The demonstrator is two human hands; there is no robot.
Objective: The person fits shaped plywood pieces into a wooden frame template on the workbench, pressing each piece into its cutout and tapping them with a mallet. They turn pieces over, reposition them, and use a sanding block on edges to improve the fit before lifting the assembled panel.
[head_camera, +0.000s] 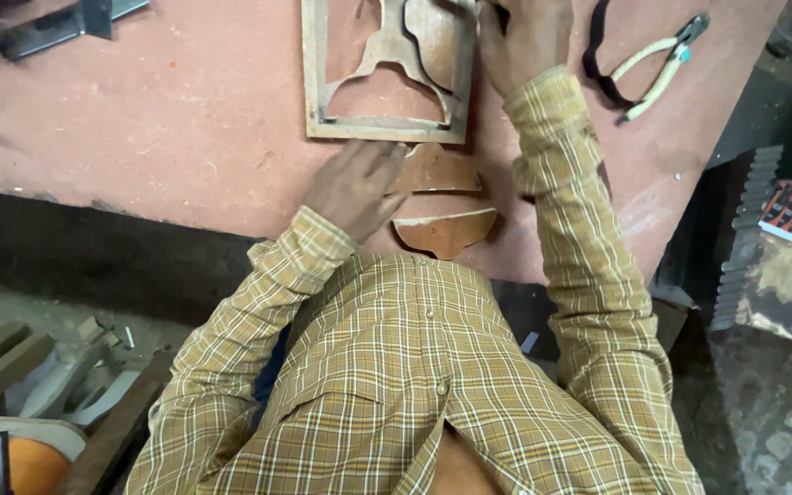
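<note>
Resting flat, left hand (352, 183) touches cutout (433, 170); right hand (524, 37) seemingly grips frame (315, 92).

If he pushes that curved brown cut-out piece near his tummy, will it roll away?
Probably not. The curved cut-out piece lies flat on the workbench, so it would likely slide rather than roll. It looks thin and board-like, so probably stiff and light. Its pointed tip might chip. The left hand touches its neighbour.

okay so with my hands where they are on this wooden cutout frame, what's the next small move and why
Probably draw the loose upper cutout piece clear with the left hand, which already touches it, while the right hand steadies the wooden frame. It lies right against the frame's lower edge.
</note>
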